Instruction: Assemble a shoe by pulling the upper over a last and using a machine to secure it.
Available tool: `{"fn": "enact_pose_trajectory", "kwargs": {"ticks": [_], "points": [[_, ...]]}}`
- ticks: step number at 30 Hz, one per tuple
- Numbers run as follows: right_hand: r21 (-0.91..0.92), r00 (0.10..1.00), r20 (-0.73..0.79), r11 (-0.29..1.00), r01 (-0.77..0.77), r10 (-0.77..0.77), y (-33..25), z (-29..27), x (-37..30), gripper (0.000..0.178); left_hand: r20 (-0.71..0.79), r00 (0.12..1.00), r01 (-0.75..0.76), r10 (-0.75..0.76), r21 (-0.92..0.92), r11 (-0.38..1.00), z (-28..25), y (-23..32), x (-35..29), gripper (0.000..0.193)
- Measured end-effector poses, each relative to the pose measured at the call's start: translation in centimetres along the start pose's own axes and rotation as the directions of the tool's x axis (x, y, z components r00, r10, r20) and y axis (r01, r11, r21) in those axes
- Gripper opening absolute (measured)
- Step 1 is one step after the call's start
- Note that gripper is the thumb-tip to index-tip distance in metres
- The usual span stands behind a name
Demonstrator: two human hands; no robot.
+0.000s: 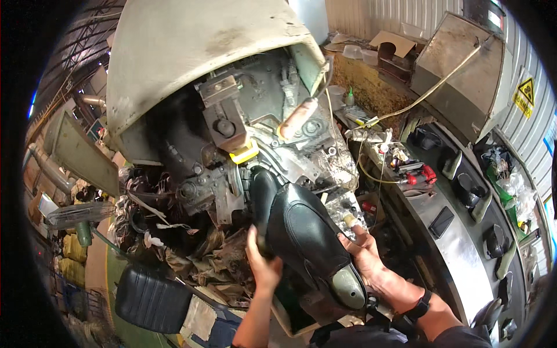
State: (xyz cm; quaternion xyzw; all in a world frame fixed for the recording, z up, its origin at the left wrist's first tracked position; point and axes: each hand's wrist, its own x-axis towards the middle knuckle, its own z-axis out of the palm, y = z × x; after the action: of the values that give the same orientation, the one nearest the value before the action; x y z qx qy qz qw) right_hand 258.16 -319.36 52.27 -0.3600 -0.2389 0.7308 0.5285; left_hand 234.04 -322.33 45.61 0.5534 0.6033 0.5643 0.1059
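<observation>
A black leather shoe upper (304,223) on a grey-green last (348,287) lies slanted between my hands, its last's heel end toward me. Alongside its left flank runs another rounded black leather piece (264,191); whether it belongs to the same shoe I cannot tell. My left hand (264,261) grips the lower left side, its fingers partly hidden. On the right side, my right hand (364,252) holds the upper's edge with the thumb on it. The far end reaches the metal clamps of a machine (223,124) with a yellow block (244,152), beneath a large pale hood (203,40).
A lit lamp-like piece (299,118) hangs by the machine head. At right, lasted black shoes (469,188) line a conveyor, with a phone (441,222) on its metal edge and a red tool (420,175). Scraps (214,255) heap below; a black padded seat (152,298) stands at left.
</observation>
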Motion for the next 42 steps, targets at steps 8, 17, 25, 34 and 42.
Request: {"fn": "enact_pose_trajectory", "kwargs": {"ticks": [8,17,25,34,42], "points": [[0.045,0.996,0.046,0.996,-0.075,0.073,4.7,5.5,6.7,0.043,0.285,0.657,0.569,-0.698,-0.795,0.211,-1.3,5.6,2.8,0.033],[-0.055,0.996,-0.048,0.995,-0.081,0.079,7.9,7.1,13.0,0.043,0.256,0.53,0.536,-0.808,-0.84,0.085,0.2,-0.6,6.3,0.021],[-0.007,0.988,0.0,0.988,-0.155,0.155,7.8,6.6,14.0,0.048,0.367,0.491,0.539,-0.79,-0.841,-0.055,1.0,-1.3,6.4,0.025],[0.075,0.994,0.071,0.993,-0.09,0.085,10.7,5.2,15.6,0.064,0.175,0.469,0.33,-0.866,-0.944,-0.012,4.9,-4.2,5.4,0.03],[0.01,0.997,0.054,0.998,-0.055,0.054,10.9,4.7,16.0,0.059,0.011,0.444,0.37,-0.896,-0.913,0.172,5.2,-5.8,4.7,0.04]]}}
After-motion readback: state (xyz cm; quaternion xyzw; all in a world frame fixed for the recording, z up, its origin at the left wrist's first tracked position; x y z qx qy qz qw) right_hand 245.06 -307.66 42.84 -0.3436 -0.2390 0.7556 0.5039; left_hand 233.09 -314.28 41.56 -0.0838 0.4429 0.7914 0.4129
